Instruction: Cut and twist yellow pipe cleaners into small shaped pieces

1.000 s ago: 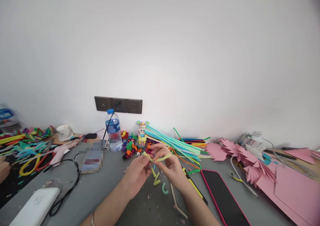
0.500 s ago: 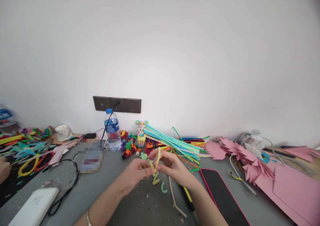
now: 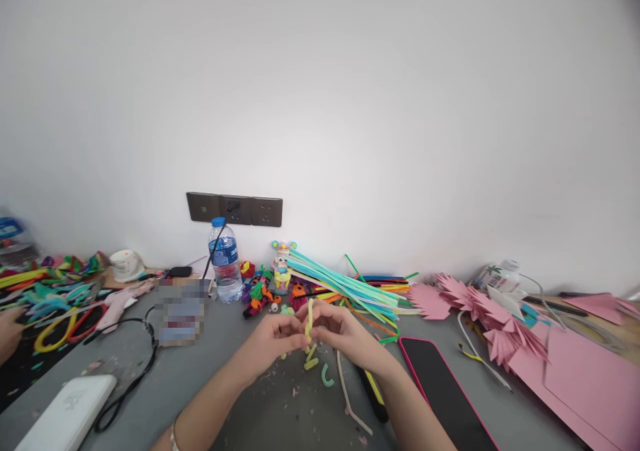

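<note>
Between my two hands a pale yellow pipe cleaner (image 3: 310, 315) stands upright, its lower part bent or twisted near my fingertips. My left hand (image 3: 274, 346) pinches it low down from the left. From the other side, the fingers of my right hand (image 3: 341, 330) are curled and closed on it too. Just below the fingertips lie short yellow-green fuzzy pieces (image 3: 311, 364). A mint curved piece (image 3: 327, 376) rests on the desk to their right. Light green bits (image 3: 287, 311) show behind my left fingers, partly hidden.
A pink-edged phone (image 3: 445, 391) and a yellow-black tool (image 3: 374, 394) lie by my right forearm. Behind are a water bottle (image 3: 226, 264), a small figure (image 3: 282, 268) and mint pipe cleaners (image 3: 345, 278). Pink folded paper (image 3: 515, 331) lies right. Another person's hand (image 3: 9, 334) is far left.
The upper end of the yellow pipe cleaner has swung slightly left and now stands straighter. My hands stay close together in nearly the same spot.
</note>
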`<state>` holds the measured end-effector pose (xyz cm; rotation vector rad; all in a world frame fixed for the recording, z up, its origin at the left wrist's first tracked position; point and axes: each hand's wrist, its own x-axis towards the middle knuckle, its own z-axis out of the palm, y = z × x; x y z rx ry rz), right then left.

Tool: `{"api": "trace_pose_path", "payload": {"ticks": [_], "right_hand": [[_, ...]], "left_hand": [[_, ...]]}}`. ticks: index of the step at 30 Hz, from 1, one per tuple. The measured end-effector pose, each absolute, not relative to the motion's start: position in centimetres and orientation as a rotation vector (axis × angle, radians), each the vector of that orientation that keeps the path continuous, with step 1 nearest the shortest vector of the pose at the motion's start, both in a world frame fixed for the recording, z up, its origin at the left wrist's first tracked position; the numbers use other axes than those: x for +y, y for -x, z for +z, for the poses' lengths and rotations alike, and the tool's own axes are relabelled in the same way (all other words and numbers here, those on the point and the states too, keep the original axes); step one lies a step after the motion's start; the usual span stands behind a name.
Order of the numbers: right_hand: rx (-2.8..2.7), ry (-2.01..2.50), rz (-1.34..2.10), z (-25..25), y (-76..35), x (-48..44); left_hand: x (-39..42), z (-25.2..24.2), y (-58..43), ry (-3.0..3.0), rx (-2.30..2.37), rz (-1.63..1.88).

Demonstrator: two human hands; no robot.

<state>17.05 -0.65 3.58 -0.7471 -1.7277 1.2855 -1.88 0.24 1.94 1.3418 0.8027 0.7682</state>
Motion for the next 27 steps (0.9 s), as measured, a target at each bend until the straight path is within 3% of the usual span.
{"api": "trace_pose_path", "payload": {"ticks": [6, 16, 27], "right_hand": [[-1.649, 0.801, 1.207, 2.3, -16.2, 0.2], [-1.499, 0.755, 1.379, 1.9, -15.8, -0.1], [-1.515, 0.926, 1.224, 1.4, -16.3, 0.7]], "left_hand": [[0.7, 1.4, 1.8, -1.291, 0.832, 0.840], [0.6, 1.0, 1.8, -1.187, 0.760, 0.782], [0.9, 1.1, 1.7, -1.341, 0.855, 0.943]]}}
